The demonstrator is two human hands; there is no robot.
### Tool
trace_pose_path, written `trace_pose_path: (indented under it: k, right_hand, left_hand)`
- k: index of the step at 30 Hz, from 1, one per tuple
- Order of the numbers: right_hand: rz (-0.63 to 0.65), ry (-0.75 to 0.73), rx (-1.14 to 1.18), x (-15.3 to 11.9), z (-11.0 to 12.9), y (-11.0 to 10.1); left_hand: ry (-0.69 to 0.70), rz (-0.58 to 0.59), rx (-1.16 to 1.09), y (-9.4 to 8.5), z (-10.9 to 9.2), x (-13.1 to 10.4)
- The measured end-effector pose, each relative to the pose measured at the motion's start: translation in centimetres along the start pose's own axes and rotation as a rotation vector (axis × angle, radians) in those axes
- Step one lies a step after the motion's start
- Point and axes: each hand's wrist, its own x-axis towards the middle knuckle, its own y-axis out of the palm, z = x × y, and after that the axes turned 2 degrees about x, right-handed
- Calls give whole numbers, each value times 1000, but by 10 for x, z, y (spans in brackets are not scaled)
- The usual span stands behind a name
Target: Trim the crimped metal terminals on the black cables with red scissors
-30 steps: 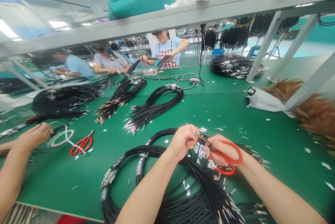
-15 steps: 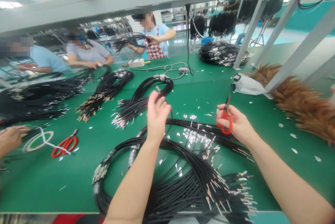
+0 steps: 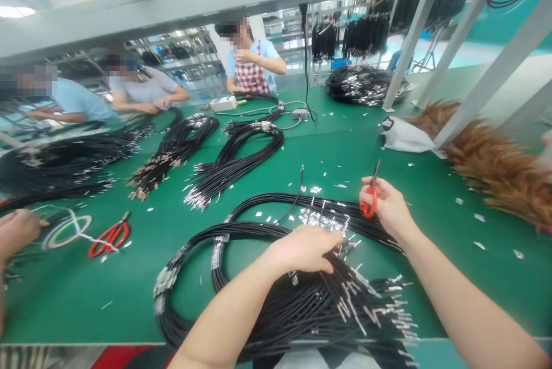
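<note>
**Scissors Being Held Aside, Cable Ends Being Covered by the Left Hand**

The nearer cable bundle (image 3: 288, 306) is lying looped along the front edge of the counter (image 3: 142, 294), its pale-tipped ends being spread toward the right. Its loop is being bound by silver wraps (image 3: 166, 281), presumably so that the strands are being held together there while the ends are being left free to be sorted.

The left hand (image 3: 308, 251) is being held palm down over this bundle, near the ends, with fingers and thumb bent toward the strands; whether a cable is being pinched cannot be told, as the fingertips are being partly hidden.

The red-handled scissors (image 3: 369, 201) are being gripped in the right hand (image 3: 390, 202), to the right of the left hand and apart from it. The blades are being pointed upward, probably so that strands and fingers are being spared their edges.

The farther cable bundle (image 3: 267, 198) is lying just behind, and silver scraps (image 3: 315, 189) are being left scattered around it. On the left, a second pair of scissors (image 3: 112, 239) is resting beside a tape roll (image 3: 66, 234), perhaps being placed within reach of a co-worker's hand (image 3: 19, 234).
</note>
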Motion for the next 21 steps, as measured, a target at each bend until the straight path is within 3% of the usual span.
trace_pose_path:
  k: [5,8,12,15,21]
  right_hand:
    - [35,22,28,-3,5,1]
    - [69,-4,56,-8,14,3]
    - [151,12,162,-16,35,16]
    - [79,-2,224,-19,52,30]
    - [-57,-279,181,-10,67,45]
  left_hand:
    - [-273,-477,-669,-20,4,2]
    - [-336,-637,-893,-25,5,5]
    - [-321,-630,-979,-25,4,7]
    - [-337,-560,-1030,-24,2,8]
    - [-311,-499,-1024,-22,1,8]
